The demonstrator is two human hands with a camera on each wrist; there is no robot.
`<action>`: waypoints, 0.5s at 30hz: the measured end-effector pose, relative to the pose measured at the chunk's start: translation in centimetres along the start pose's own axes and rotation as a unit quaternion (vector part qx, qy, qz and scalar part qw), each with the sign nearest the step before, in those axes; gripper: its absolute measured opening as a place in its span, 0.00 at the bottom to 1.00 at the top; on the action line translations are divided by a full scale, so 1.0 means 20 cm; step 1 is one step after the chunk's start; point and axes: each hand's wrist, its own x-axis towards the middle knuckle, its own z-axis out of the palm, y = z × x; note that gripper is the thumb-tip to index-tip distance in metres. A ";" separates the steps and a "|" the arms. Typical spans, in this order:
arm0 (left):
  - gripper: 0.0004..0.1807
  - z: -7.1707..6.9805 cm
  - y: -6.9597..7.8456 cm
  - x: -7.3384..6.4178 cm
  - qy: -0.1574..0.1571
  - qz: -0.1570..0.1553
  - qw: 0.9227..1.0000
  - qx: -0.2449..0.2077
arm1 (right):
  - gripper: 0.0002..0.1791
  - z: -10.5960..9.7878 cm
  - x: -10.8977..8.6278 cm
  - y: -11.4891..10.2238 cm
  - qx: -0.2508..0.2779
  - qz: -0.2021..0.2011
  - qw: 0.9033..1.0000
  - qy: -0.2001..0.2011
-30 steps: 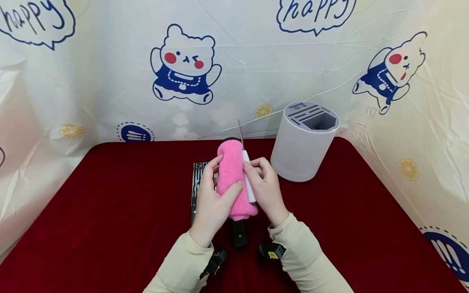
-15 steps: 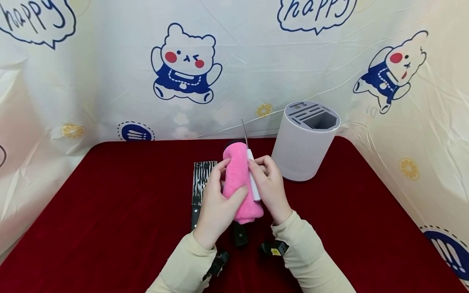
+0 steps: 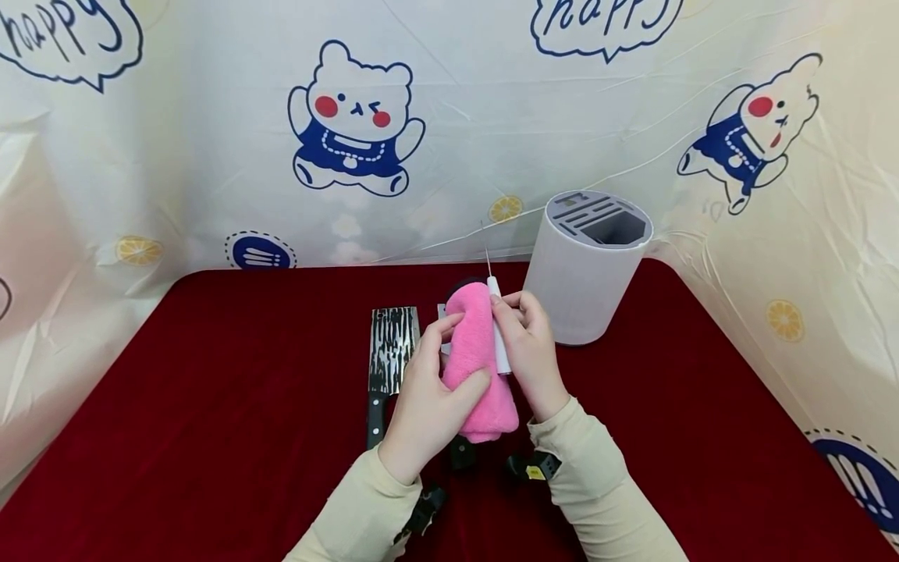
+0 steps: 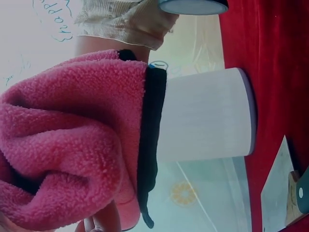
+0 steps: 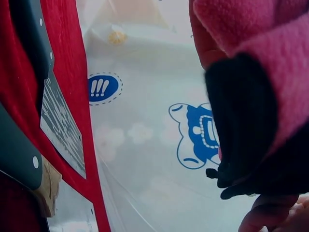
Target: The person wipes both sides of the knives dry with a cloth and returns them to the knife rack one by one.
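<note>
Grips a rolled pink cloth (image 3: 469, 343) in the left hand (image 3: 434, 398), with thumb pressed across the near face and fingers curled around the left side, above a red-covered table (image 3: 246, 437). Pinches a white-handled blade (image 3: 501, 343) between thumb and fingers of the right hand (image 3: 531, 351), with handle lying along the right edge of the cloth and thin metal pointing up toward the backdrop (image 3: 211, 140). Shows black trim at the edge of the cloth in both wrist views, with plush folds bunched up close in the left one.

On the table, just left of the left hand: 1 cleaver (image 3: 394, 347) with streaked black-and-silver blade and dark riveted handle. Beneath the raised cloth and partly hidden from the head view: a 2nd knife (image 5: 49, 186), with plain blade, dark handle and tan section at the neck. Beyond the right hand, near the back edge: 1 white cylindrical holder (image 3: 586, 289) with gray slotted top. Behind: pale printed sheeting with 2 cartoon bears, 2 "happy" speech bubbles and scattered citrus slices.
</note>
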 end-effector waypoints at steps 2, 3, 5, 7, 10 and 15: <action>0.35 0.00 0.01 0.00 -0.003 0.000 1.000 0.004 | 0.10 0.00 0.00 0.00 -0.002 -0.001 1.000 0.002; 0.35 0.00 0.01 0.00 -0.005 -0.001 1.000 0.005 | 0.11 0.00 0.01 0.00 -0.004 -0.001 1.000 0.005; 0.35 0.00 0.01 0.00 -0.010 -0.004 1.000 0.006 | 0.11 -0.01 0.01 0.00 -0.006 -0.001 1.000 0.010; 0.35 0.00 0.01 0.00 -0.015 -0.007 1.000 0.006 | 0.12 -0.01 0.01 0.00 -0.007 0.000 1.000 0.012; 0.35 0.00 0.01 0.00 -0.016 -0.009 1.000 0.003 | 0.12 -0.01 0.01 0.00 0.000 0.004 1.000 0.006; 0.35 -0.01 -0.01 0.01 -0.017 -0.017 0.999 -0.022 | 0.12 -0.01 0.01 -0.01 0.019 0.014 1.000 -0.011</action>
